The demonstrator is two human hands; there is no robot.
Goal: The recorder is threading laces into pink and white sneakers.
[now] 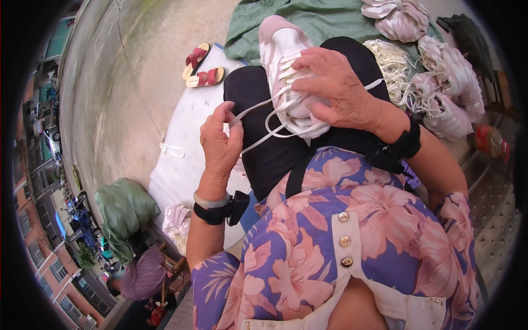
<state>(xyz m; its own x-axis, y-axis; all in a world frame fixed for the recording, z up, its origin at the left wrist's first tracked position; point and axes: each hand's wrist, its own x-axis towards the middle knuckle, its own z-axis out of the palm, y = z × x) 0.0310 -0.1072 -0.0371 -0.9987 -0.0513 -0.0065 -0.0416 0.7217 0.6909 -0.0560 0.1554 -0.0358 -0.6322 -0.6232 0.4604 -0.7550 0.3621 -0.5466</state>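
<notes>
The left hand (220,135) is pinching a white lace (257,107) between thumb and forefinger, just off the side of a white-and-pink sneaker (284,58). The sneaker is resting on the black-trousered legs (250,85), its toe pointing away from the person. The right hand (344,91) is lying over the lacing, its fingers bent and spread apart; whether they are gripping a lace, I cannot tell. Loops of lace are hanging over the sneaker's heel end, between the 2 hands.

As for lettering, 2 red-strapped sandals (208,77) are lying on the left, and 1 is showing dark script on its pale footbed, too small to read. At far right, a bottle (489,140) is carrying a red label, its print blurred. Beside the right leg, a heap of loose laces (390,71) is lying next to bundled sneakers (451,74).
</notes>
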